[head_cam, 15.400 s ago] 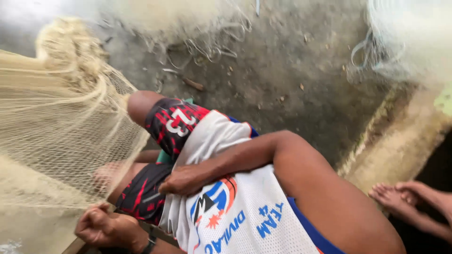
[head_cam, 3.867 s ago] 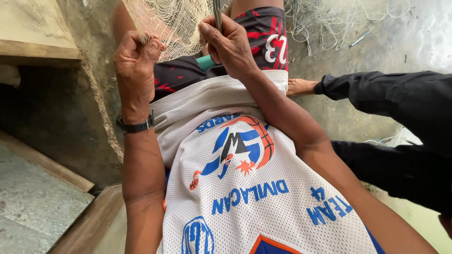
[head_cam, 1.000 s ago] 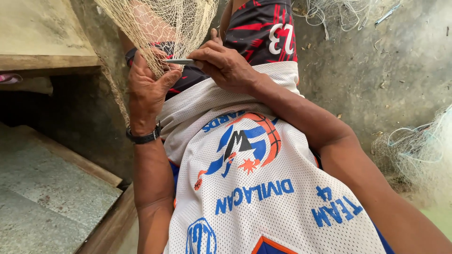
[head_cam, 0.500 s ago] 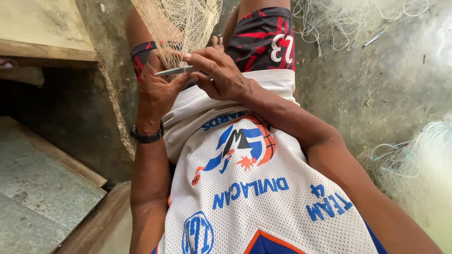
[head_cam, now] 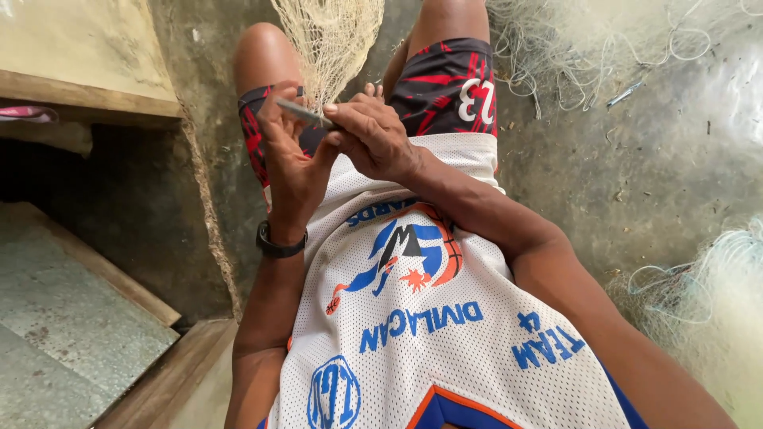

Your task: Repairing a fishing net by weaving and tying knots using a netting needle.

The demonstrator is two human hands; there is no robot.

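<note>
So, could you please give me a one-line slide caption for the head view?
Seated person's left hand and right hand grip a slim flat tool at a hanging fishing net, over the knees.

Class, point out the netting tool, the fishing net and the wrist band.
netting tool (head_cam: 300, 112), head view, grey shaft.
fishing net (head_cam: 334, 40), head view, hanging mesh.
wrist band (head_cam: 280, 245), head view, black strap.

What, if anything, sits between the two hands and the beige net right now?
Nothing visible. The left hand and right hand together hold a thin grey flat tool directly against the hanging beige mesh net, between the knees.
</note>
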